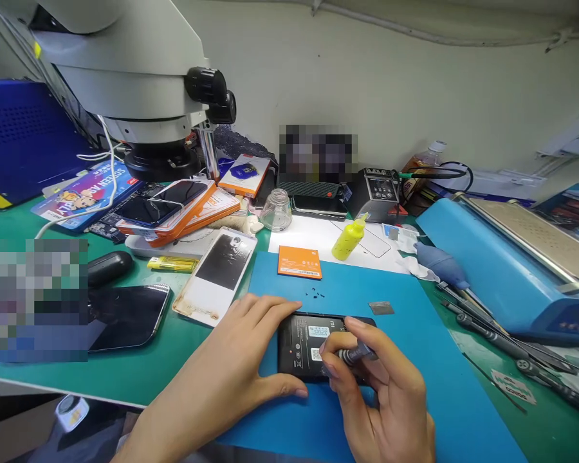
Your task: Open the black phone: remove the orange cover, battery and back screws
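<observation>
A black opened phone [296, 344] lies lengthwise on the blue mat, its inner face up with white labels and printed marks. My left hand [241, 350] spans its left end, fingertips at the far edge and thumb at the near edge, steadying it. Pinched in my right hand [383, 392] is a grey screwdriver [356, 354] held over the phone's right half; its tip is hidden by my fingers. Several tiny dark screws [314, 294] lie just beyond the phone. An orange battery [300, 262] rests behind them, and a small metal blade [381, 308] sits to the right.
A microscope [125, 90] overhangs the back left. A white phone [217, 276] lies beside the blue mat [439, 360]. Behind stand a yellow bottle [349, 239] and a glass jar [276, 211]. To the right are a blue machine [502, 270], an air blower [441, 263] and tweezers [535, 350].
</observation>
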A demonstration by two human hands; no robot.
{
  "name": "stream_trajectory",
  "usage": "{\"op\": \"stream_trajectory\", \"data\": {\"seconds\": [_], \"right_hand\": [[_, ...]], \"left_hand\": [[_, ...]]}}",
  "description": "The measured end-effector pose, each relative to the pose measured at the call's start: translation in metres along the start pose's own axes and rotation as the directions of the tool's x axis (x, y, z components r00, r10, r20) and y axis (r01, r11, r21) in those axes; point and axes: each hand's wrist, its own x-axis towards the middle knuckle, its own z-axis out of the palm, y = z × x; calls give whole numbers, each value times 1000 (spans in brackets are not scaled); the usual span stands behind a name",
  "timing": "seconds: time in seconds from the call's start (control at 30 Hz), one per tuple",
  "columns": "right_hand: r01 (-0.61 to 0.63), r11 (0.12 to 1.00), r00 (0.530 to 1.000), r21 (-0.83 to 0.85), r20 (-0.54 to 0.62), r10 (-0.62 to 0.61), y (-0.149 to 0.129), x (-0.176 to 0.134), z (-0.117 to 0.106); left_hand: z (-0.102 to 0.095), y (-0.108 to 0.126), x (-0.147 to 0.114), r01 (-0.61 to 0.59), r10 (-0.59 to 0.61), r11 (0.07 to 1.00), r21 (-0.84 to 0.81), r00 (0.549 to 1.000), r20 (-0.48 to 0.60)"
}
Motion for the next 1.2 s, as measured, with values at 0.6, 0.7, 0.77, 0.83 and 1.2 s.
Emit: {"op": "stream_trajectory", "data": {"seconds": [0.6, 0.7, 0.77, 0.83, 1.2], "right_hand": [[297, 955, 952, -11, 79, -295, -11, 28, -2], [324, 946, 946, -32, 41, -323, -11, 32, 1], [331, 944, 942, 4, 66, -330, -12, 34, 2], [324, 945, 940, 40, 97, -327, -13, 36, 1], [248, 963, 967, 102, 38, -253, -11, 30, -5]], "left_hand": [[1, 2, -1, 7, -7, 1000, -28, 1000, -4], [0, 2, 0, 3, -3, 1000, -24, 1000, -1], [0, 3, 0, -2, 2, 1000, -22, 1000, -5], [-1, 4, 0, -2, 2, 999, -36, 1000, 2], [0, 3, 0, 30, -29, 998, -56, 999, 21]]}}
